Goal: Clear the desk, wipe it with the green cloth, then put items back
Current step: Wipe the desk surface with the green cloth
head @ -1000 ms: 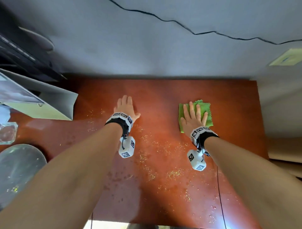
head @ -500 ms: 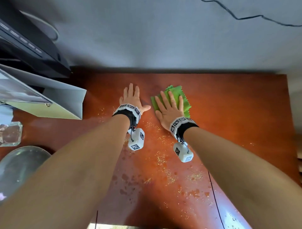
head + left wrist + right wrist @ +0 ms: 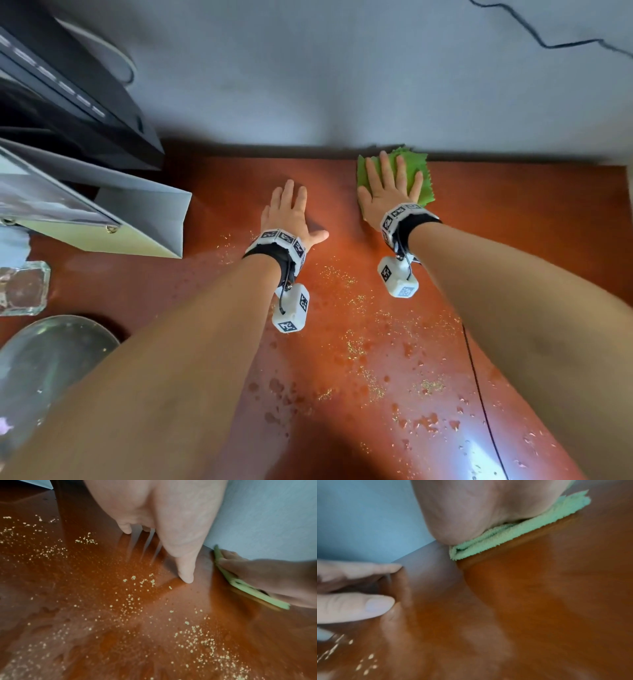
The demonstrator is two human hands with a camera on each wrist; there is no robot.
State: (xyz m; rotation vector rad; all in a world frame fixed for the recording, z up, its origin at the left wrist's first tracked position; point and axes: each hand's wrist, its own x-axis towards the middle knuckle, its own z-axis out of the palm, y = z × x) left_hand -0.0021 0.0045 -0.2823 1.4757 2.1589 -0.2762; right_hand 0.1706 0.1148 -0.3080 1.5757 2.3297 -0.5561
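Two flat, spread grips, right hand point(image 3: 388, 192) pressing fuzzy folded green cloth point(image 3: 416, 171), left hand point(image 3: 289, 214) on glossy crumb-speckled desk point(image 3: 513, 222)

Head view: high above desk point(image 3: 513, 240), facing down and forward toward wall point(image 3: 342, 85); both forearms enter from bottom of frame. Left wrist view: close under left hand point(image 3: 163, 513), low over desk, facing wall; cloth point(image 3: 248, 588) and right hand point(image 3: 274, 574) at right edge. Right wrist view: close under right hand point(image 3: 479, 507), cloth point(image 3: 513, 534) at upper centre, left hand's fingers point(image 3: 359, 607) at left edge. All three share cloth, desk's far edge, wall.
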